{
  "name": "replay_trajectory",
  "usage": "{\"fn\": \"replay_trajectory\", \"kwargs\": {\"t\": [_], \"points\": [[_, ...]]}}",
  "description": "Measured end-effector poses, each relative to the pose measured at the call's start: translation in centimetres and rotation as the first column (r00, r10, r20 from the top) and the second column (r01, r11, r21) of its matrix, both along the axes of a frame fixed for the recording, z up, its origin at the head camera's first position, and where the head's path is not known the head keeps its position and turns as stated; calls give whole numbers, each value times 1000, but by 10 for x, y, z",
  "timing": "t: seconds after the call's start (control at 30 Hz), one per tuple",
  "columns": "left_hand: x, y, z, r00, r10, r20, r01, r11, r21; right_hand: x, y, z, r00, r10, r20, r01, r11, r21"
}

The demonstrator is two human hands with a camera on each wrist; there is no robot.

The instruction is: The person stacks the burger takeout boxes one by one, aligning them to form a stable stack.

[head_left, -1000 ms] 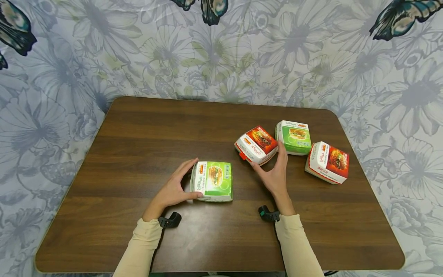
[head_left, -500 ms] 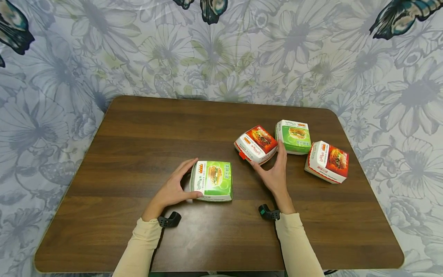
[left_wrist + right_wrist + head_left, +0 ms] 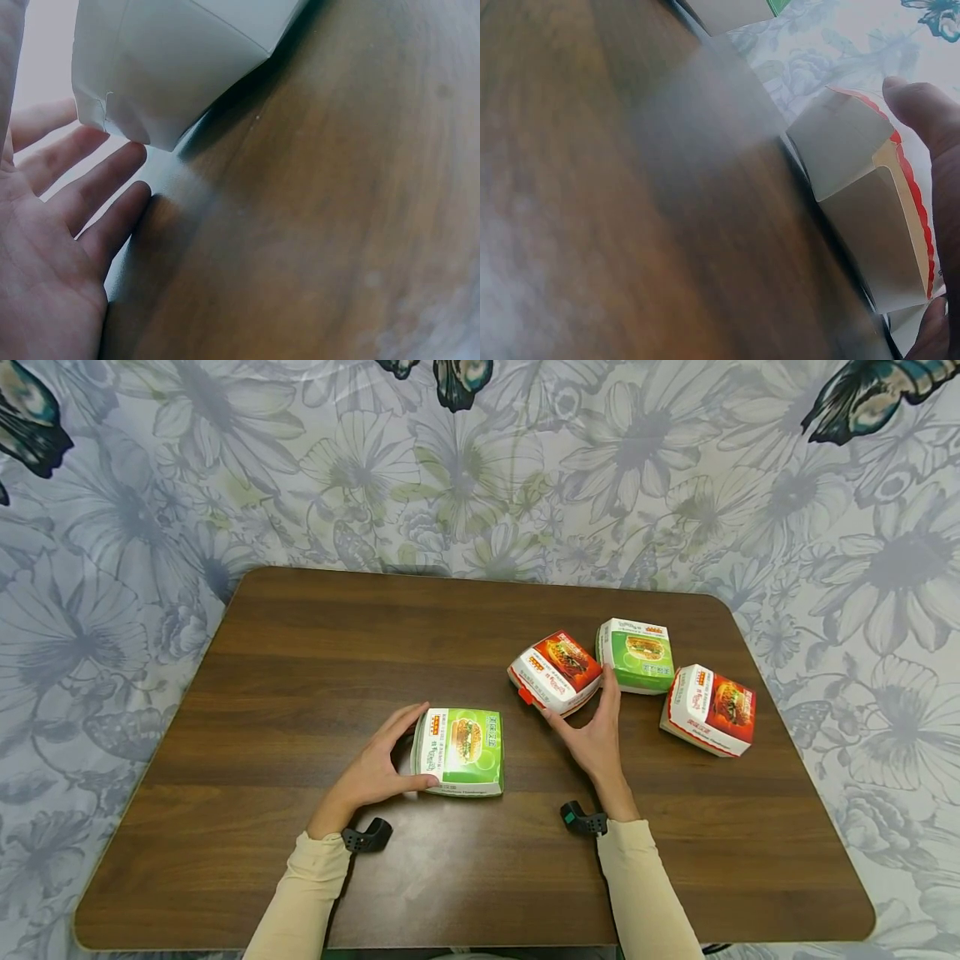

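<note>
My left hand (image 3: 367, 772) spans the left end of a green-and-white burger box (image 3: 472, 747), with the thumb at its near edge and the fingers toward its far left corner. In the left wrist view, fingertips (image 3: 135, 154) touch the pale side of this box (image 3: 172, 67), and the palm stays apart from it. My right hand (image 3: 597, 743) holds a red-and-white burger box (image 3: 551, 677), its thumb at the near corner and a finger along the right side. This box (image 3: 862, 202) sits on the table, turned at an angle, in the right wrist view.
A second green burger box (image 3: 637, 658) stands behind the right hand, close to the held red one. Right of it sits another red burger box (image 3: 708, 712). All rest on a brown wooden table (image 3: 315, 643) with rounded corners. A flowered cloth (image 3: 300, 485) lies beyond.
</note>
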State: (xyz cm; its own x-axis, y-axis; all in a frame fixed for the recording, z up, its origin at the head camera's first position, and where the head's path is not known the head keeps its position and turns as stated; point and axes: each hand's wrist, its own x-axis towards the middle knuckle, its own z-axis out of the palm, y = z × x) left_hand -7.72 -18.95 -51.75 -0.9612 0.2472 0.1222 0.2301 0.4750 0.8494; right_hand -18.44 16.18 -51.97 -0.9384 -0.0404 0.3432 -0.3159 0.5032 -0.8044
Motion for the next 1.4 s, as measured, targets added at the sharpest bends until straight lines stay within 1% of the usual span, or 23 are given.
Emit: {"fn": "replay_trajectory", "kwargs": {"t": [0.37,0.67,1.0,1.23,1.4], "points": [[-1,0,1,1000,-8,2,8,1000,0,-2,1,-2,999,-1,36,2,1000,-19],[0,0,1,1000,-18,15,18,1000,-3,-2,1,-1,998,-12,67,11,1000,17],[-1,1,0,999,-24,28,24,1000,-3,-1,1,0,996,-1,94,-4,999,52],[-1,2,1,999,-29,31,29,1000,-8,-1,1,-1,995,-10,100,3,998,66],[-1,3,1,999,-24,33,24,1000,-9,-1,2,-1,996,-12,87,7,998,62]]}}
